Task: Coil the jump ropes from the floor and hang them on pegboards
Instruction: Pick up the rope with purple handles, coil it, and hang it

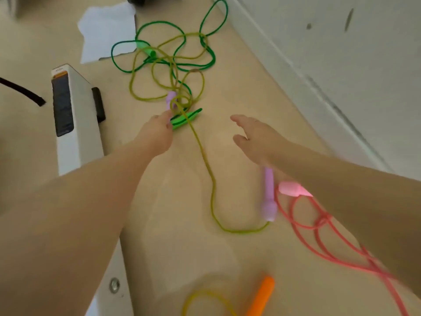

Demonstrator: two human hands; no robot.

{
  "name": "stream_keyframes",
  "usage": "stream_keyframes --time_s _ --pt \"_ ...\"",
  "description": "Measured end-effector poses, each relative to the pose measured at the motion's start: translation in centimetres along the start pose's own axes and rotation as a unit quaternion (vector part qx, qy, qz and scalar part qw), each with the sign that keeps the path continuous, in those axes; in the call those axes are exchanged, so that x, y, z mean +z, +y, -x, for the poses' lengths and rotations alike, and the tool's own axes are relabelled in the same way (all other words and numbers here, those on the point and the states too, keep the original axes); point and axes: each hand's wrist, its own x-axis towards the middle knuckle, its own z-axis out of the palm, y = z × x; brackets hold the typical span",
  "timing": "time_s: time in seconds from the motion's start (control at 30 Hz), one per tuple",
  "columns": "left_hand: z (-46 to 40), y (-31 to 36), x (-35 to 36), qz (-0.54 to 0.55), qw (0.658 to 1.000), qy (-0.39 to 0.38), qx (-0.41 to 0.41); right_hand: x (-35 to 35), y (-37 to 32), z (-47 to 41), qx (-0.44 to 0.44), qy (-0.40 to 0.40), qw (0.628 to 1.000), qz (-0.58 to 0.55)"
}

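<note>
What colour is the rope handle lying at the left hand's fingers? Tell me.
Bright green handle, seen in the head view, beside the left hand.

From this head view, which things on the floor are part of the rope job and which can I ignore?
Job:
- green rope, tangled with the olive-yellow rope
- pink rope
- orange handle at the bottom edge
- left hand at a green handle; right hand open

Ignore:
- white paper
- white appliance
- black cable
</note>
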Motion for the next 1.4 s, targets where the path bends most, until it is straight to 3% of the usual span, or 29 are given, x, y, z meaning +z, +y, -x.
stream_keyframes --time_s 0.17,0.3,0.43,0.57,0.63,0.73,0.9,0.97,1.03,1.1,1.2,1.27,1.4 --pt "-2.7 -0.6 2.6 -0.042 0.997 -0.055 -0.027 1.8 0.7 -0.4 -0.005 -0.031 0.999 0.019" --pt "-2.6 -1.3 3.0 -0.111 0.992 -0.043 -0.046 3.0 0.9 -0.6 0.005 -0.025 1.000 -0.009" --pt "1.3 0.2 4.6 -0.021 0.999 -0.035 0.023 3.5 0.7 0.5 0.027 0.023 0.997 -0.068" --pt "7.2 3.4 4.4 0.177 0.977 -0.003 0.116 2.7 0.3 3.1 0.043 0.089 0.986 -0.137" --pt "10.2 5.1 2.7 0.280 0.947 -0.016 0.158 1.3 -0.5 5.0 0.088 0.138 0.945 -0.282" --pt "14.6 8.0 -0.4 0.378 0.906 -0.035 0.184 -2.3 -1.9 9.4 0.205 0.164 0.842 -0.471" --pt "22.2 13.3 -3.7 0.284 0.909 -0.079 0.294 -8.8 -2.5 18.0 0.206 0.144 0.694 -0.675" --pt "24.8 14.9 -5.0 0.244 0.909 -0.191 0.278 -11.3 -2.8 21.1 0.211 0.144 0.646 -0.720" --pt "27.2 16.4 -7.1 0.198 0.885 -0.380 0.184 -13.3 -3.6 24.3 0.221 0.115 0.612 -0.751" --pt "29.1 17.6 -9.2 0.195 0.870 -0.447 0.070 -14.6 -5.0 27.3 0.231 0.067 0.609 -0.756" --pt "30.9 21.2 -13.1 0.327 0.887 -0.326 0.002 -16.9 -6.8 31.3 0.231 -0.008 0.621 -0.749" --pt "31.3 24.5 -16.2 0.425 0.854 -0.295 -0.058 -18.5 -8.4 33.1 0.219 -0.052 0.664 -0.713" --pt "32.1 29.6 -20.8 0.509 0.782 -0.331 -0.139 -21.5 -12.7 36.0 0.129 -0.145 0.766 -0.612"
